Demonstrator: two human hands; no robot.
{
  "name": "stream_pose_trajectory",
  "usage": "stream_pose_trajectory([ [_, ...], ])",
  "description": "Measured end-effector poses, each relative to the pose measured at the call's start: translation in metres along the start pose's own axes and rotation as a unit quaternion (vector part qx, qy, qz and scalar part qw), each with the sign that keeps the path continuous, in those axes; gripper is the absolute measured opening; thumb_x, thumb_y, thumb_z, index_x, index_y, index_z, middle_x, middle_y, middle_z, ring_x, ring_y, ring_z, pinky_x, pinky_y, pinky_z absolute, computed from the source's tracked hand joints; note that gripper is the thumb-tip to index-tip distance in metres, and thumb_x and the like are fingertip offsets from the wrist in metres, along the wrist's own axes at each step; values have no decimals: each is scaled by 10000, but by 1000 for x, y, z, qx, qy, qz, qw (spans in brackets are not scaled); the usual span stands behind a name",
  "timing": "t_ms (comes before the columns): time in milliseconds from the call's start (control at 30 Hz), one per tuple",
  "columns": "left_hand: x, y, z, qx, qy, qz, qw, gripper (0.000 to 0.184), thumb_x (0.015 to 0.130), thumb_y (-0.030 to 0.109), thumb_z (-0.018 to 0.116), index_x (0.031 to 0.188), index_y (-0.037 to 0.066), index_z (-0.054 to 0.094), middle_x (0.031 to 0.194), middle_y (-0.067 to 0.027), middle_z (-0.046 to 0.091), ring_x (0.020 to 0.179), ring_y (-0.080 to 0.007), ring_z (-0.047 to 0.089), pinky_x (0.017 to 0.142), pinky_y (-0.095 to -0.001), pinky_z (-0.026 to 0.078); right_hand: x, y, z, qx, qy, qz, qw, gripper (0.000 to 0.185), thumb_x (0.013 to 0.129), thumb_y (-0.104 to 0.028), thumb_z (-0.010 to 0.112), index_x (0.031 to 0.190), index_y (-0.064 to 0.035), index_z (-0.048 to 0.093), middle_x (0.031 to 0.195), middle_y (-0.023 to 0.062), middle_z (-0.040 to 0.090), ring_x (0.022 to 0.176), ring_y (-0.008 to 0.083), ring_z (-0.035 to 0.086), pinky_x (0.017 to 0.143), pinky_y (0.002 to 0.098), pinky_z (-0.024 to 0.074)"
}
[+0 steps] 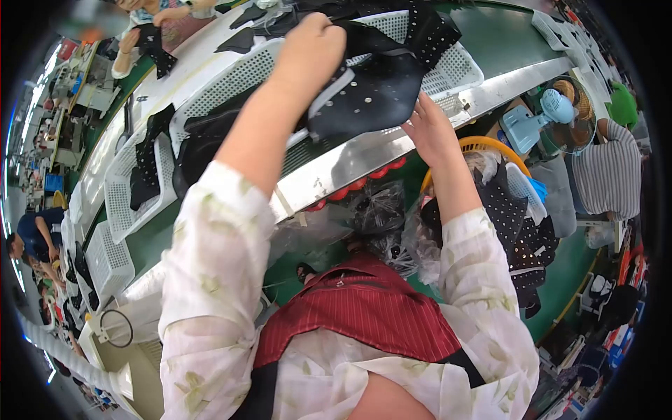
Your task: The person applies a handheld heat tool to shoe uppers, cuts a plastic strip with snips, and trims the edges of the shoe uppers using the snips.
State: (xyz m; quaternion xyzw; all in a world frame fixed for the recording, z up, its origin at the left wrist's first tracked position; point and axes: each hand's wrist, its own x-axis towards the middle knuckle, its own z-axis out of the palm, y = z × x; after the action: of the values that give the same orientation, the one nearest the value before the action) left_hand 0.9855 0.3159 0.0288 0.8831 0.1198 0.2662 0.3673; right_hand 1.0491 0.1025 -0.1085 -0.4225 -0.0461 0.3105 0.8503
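Several white perforated baskets stood along the surface (518,80): a large basket (227,75) ahead held heaped black cloth, and a smaller basket (119,210) to its left held dark studded pieces (145,150). Below the surface's near edge, on the right, an orange basket (483,142) held clear plastic and black dotted cloth (500,203) that spilled over its rim.

The black studded piece (367,94) hung above the baskets and the metal edge, between the two hands. The left grip (311,52) was clenched at its far left side; whether cloth was pinched inside could not be told. The right grip (432,129) was unclenched, fingers extended against the piece's near right edge. Its long axis seemed to run slantwise, from near left to far right, with a grey strip (338,92) along the left side and folds hiding the far end
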Motion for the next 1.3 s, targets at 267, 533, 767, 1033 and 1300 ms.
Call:
stream_pose_trajectory([
  [267,-29,-31,117,32,-228,-187,955,493,813,277,562,1217,17,450,1223,-283,515,1106,-422,531,946,-443,428,-90,25,-35,-199,138,91,966,505,904,-152,552,1342,-7,346,1105,116,593,863,154,600,724,272,485],
  [533,-126,-45,61,-225,-95,-96,965,542,834,237,650,1288,19,449,1305,-200,463,1146,-311,521,957,-347,417,-160,98,-12,-314,-76,151,934,315,900,-101,554,1200,-31,490,991,63,609,854,108,576,755,254,470],
  [767,-325,-90,11,-168,-70,-250,951,215,935,90,491,1032,-32,638,1085,-149,641,918,-190,622,833,-285,474,-197,163,11,-457,-268,97,843,191,867,-187,556,912,-8,604,897,147,634,845,293,613,773,365,478],
  [1033,-457,-75,-4,-383,48,-464,797,406,986,286,435,1299,31,479,1225,-126,567,1040,-196,591,837,-303,470,-245,183,35,-485,-376,-21,789,200,840,-183,593,1000,-61,592,1018,123,598,949,302,586,805,374,466],
  [1300,-464,-43,20,-618,-82,-380,683,522,970,408,285,1387,95,320,1413,-123,369,1276,-259,405,1068,-408,325,-278,216,77,-422,-395,-476,663,282,762,-318,649,921,-88,608,946,69,600,957,263,553,818,436,411],
])
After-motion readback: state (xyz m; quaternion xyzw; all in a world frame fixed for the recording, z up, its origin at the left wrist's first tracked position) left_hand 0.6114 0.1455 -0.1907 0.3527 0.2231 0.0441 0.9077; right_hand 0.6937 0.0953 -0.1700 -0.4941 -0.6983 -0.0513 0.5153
